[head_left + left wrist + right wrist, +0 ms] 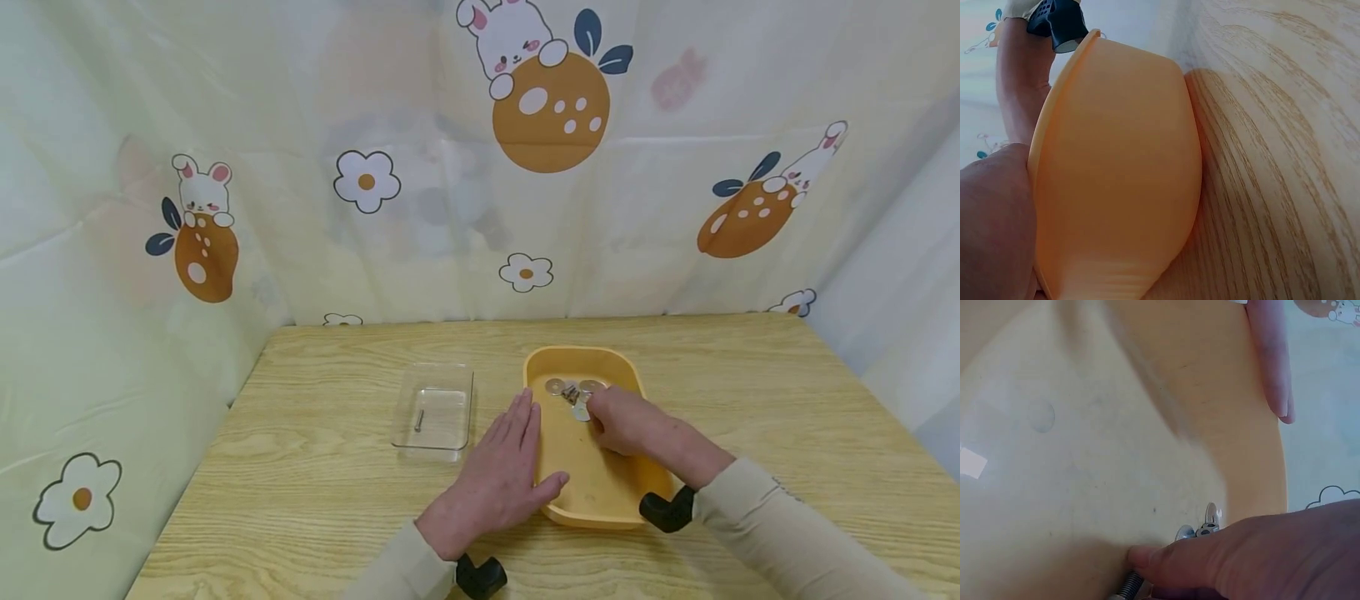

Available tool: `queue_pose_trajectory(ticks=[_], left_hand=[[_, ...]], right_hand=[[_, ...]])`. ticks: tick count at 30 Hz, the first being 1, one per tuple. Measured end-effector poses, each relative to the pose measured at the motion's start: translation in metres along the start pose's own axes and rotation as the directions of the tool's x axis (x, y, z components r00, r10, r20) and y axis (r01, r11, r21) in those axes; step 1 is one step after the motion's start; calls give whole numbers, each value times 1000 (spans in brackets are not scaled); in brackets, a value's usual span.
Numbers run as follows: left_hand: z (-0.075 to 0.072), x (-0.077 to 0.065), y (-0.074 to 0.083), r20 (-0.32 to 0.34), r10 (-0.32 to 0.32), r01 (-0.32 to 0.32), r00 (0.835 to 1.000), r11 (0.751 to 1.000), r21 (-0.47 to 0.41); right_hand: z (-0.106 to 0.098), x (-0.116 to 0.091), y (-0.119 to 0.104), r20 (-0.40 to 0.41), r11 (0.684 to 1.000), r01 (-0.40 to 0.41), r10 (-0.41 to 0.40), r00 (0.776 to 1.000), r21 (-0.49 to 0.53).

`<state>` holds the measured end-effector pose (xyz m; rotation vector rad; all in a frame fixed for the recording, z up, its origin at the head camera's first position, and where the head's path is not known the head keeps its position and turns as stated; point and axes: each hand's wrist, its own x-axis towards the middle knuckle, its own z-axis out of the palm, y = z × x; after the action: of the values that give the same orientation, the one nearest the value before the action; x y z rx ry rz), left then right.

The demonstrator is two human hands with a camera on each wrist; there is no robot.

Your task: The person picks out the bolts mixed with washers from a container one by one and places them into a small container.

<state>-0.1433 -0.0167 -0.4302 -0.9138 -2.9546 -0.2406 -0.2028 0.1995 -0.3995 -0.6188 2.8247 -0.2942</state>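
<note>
One screw (1129,585) pinched in right hand (624,422) inside orange tray (581,479), left hand (497,477) straight-fingered against tray's side.

We see shiny round washers (555,387) and small metal parts (570,395) clustered toward the far end of an upright, rounded orange plastic tray (581,479); a left hand (498,471) rests against its side, a right hand (626,421) pinches a grey threaded metal bolt (1129,585).

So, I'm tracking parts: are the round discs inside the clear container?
No, the discs lie in the orange tray, near the right hand.
</note>
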Motion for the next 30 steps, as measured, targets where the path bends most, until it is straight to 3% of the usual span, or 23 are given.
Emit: queue_pose_trajectory(ticks=[8,17,23,30], left_hand=[[-1,0,0,6,1,-1,1000,1000,15],[-2,0,-1,13,-5,5,1000,1000,23],[-2,1,-1,22,-9,9,1000,1000,8],[-1,1,-1,27,-7,7,1000,1000,3]], right_hand=[[-3,-3,-1,9,998,12,-13,1000,56],[-2,-5,-4,34,998,58,-57,998,-34],[-1,-5,-7,59,995,44,-38,998,-91],[-4,-4,-4,76,999,38,-38,996,-8]])
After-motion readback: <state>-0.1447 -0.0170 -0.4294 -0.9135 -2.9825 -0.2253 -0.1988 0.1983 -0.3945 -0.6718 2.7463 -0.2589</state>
